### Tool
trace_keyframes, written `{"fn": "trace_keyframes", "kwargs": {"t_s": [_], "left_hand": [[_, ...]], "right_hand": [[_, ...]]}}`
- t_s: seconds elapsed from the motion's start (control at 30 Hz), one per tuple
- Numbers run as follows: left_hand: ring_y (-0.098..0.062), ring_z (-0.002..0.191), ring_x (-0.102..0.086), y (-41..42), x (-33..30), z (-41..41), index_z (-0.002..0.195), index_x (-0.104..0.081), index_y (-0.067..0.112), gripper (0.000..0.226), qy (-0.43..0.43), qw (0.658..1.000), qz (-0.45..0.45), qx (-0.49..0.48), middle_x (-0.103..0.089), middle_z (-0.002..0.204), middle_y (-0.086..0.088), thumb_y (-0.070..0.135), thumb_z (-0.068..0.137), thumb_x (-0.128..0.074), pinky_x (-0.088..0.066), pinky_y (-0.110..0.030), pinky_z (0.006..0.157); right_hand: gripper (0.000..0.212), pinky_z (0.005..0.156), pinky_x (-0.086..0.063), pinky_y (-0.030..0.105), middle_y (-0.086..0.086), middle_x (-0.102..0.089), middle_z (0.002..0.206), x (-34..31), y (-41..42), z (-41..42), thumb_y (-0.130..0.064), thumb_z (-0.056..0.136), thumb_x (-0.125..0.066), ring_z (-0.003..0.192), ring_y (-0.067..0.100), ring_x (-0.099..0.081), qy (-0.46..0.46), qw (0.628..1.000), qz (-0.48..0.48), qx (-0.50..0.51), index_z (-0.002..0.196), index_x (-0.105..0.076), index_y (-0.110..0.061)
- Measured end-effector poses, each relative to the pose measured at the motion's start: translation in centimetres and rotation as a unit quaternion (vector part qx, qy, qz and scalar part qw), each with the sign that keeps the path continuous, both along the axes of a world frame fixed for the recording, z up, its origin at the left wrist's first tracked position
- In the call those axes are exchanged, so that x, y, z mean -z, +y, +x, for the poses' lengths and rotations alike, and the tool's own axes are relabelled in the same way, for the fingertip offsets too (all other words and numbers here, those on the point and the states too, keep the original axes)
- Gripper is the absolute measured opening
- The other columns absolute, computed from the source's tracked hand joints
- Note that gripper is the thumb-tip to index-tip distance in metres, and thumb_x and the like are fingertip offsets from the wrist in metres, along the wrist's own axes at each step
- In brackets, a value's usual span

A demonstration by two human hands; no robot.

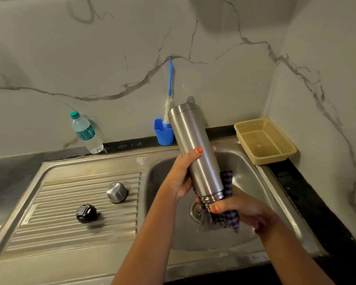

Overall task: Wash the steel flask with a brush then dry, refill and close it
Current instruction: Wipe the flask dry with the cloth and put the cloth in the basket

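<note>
Working left to right across the tabletop: a plastic water bottle (pixel 86 133) is standing against the wall, and on the ribbed draining board (pixel 49 212) a black stopper (pixel 86 213) and a steel cup lid (pixel 117 191) are lying apart from each other, both off the flask. A blue holder (pixel 164 134) is carrying the bottle brush (pixel 169 93) upright at the wall, so I am judging the brushing finished and the drying in hand.

Over the sink (pixel 261 182), my left hand (pixel 182 177) is gripping the steel flask (pixel 195 149) around mid-body, thumb across the front, fingers curled behind. My right hand (pixel 247 210) is pinching a dark checked cloth (pixel 224 219) around the flask's threaded neck, thumb pressing on the cloth.

The flask is being held inverted: mouth pointing down and toward me, base up and leaning away to the left, its long axis steeply tilted, close to upright. A tan basket (pixel 265 140) is sitting at far right.

To dry it well, I am advising keeping the mouth low so drips leave, turning the body with the left hand while the cloth works the threads (water tends to collect there), then wiping up the barrel.
</note>
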State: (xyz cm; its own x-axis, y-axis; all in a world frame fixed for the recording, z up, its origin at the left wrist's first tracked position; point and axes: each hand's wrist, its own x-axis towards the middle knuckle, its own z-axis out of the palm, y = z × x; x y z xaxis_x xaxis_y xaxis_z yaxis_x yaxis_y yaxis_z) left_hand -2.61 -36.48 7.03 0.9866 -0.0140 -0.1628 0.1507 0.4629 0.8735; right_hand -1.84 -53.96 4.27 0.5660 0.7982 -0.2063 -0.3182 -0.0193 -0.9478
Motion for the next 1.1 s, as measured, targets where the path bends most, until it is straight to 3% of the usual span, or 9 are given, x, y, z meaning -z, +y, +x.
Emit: {"fn": "trace_keyframes", "kwargs": {"t_s": [0.17, 0.27, 0.4, 0.5, 0.6, 0.73, 0.87, 1.03, 1.1], "left_hand": [[-0.026, 0.1, -0.069, -1.0, -0.4, -0.2, 0.135, -0.051, 0.01, 0.096, 0.036, 0.995, 0.0, -0.089, -0.07, 0.117, -0.016, 0.043, 0.053, -0.09, -0.058, -0.039, 0.082], [-0.019, 0.087, -0.071, -2.5, -0.8, -0.3, 0.125, -0.052, 0.018, 0.071, 0.06, 0.983, 0.043, -0.17, -0.07, 0.108, -0.011, 0.029, 0.065, -0.088, -0.058, -0.028, 0.067], [-0.018, 0.088, -0.069, -4.0, -0.8, -0.3, 0.116, -0.046, 0.024, 0.06, 0.103, 0.958, 0.019, -0.268, -0.065, 0.105, -0.006, 0.023, 0.072, -0.087, -0.057, -0.03, 0.069], [-0.022, 0.093, -0.069, -4.2, -0.9, -0.2, 0.124, -0.043, 0.02, 0.073, 0.129, 0.942, -0.018, -0.308, -0.063, 0.108, -0.008, 0.027, 0.068, -0.09, -0.061, -0.039, 0.079], [-0.023, 0.095, -0.067, -3.7, -1.1, -0.2, 0.126, -0.041, 0.019, 0.076, 0.16, 0.935, -0.04, -0.313, -0.062, 0.11, -0.008, 0.032, 0.068, -0.089, -0.059, -0.036, 0.071], [-0.023, 0.093, -0.065, -3.0, -1.4, -0.3, 0.125, -0.042, 0.018, 0.076, 0.181, 0.937, -0.045, -0.295, -0.062, 0.109, -0.009, 0.034, 0.068, -0.089, -0.056, -0.034, 0.069], [-0.023, 0.09, -0.067, -2.7, -1.5, -0.3, 0.124, -0.041, 0.017, 0.075, 0.179, 0.942, -0.031, -0.282, -0.062, 0.107, -0.01, 0.025, 0.068, -0.09, -0.057, -0.034, 0.066], [-0.021, 0.092, -0.067, -1.6, -1.0, -0.5, 0.123, -0.045, 0.016, 0.068, 0.13, 0.959, -0.024, -0.252, -0.064, 0.108, -0.01, 0.016, 0.069, -0.087, -0.057, -0.032, 0.067], [-0.021, 0.094, -0.068, -1.1, -0.9, -0.7, 0.125, -0.05, 0.015, 0.073, 0.091, 0.974, 0.003, -0.207, -0.066, 0.107, -0.009, 0.019, 0.063, -0.088, -0.057, -0.033, 0.07]], "right_hand": [[0.042, 0.087, -0.055, 0.044, 0.022, -0.067, 0.101, -0.9, 0.1, -0.1, -0.002, 0.07, -0.071, 0.094, 0.028, -0.066, -0.032, 0.998, -0.039, 0.031, 0.112, -0.062, -0.002], [0.047, 0.067, -0.056, 0.031, 0.001, -0.069, 0.083, -0.3, 1.6, -0.6, -0.001, 0.068, -0.077, 0.075, 0.013, -0.068, -0.128, 0.975, -0.115, 0.142, 0.11, -0.058, -0.011], [0.072, 0.07, -0.049, 0.021, -0.014, -0.061, 0.094, 1.5, 3.6, -1.7, -0.029, 0.065, -0.08, 0.081, 0.005, -0.061, -0.291, 0.86, -0.263, 0.327, 0.122, -0.037, -0.031], [0.075, 0.076, -0.053, 0.027, -0.006, -0.061, 0.113, 2.6, 4.3, -2.6, -0.034, 0.069, -0.079, 0.096, 0.013, -0.063, -0.457, 0.742, -0.316, 0.375, 0.131, -0.039, -0.022], [0.075, 0.076, -0.053, 0.036, 0.007, -0.059, 0.118, 3.5, 4.3, -2.7, -0.036, 0.074, -0.077, 0.098, 0.023, -0.063, -0.57, 0.618, -0.387, 0.378, 0.135, -0.04, -0.014], [0.071, 0.072, -0.052, 0.039, 0.012, -0.058, 0.119, 4.3, 4.4, -2.7, -0.031, 0.078, -0.072, 0.095, 0.027, -0.062, -0.626, 0.563, -0.382, 0.381, 0.137, -0.037, -0.012], [0.074, 0.074, -0.055, 0.033, 0.009, -0.061, 0.115, 4.0, 4.5, -2.0, -0.03, 0.073, -0.077, 0.093, 0.023, -0.064, -0.58, 0.636, -0.372, 0.348, 0.133, -0.039, -0.011], [0.069, 0.07, -0.05, 0.021, -0.013, -0.06, 0.098, 1.0, 3.8, -1.2, -0.028, 0.067, -0.075, 0.084, 0.012, -0.063, -0.352, 0.849, -0.296, 0.26, 0.125, -0.038, -0.031], [0.054, 0.07, -0.055, 0.026, -0.008, -0.065, 0.088, 0.6, 2.9, -0.5, -0.017, 0.064, -0.08, 0.083, 0.016, -0.065, -0.247, 0.926, -0.213, 0.189, 0.109, -0.051, -0.024]]}}
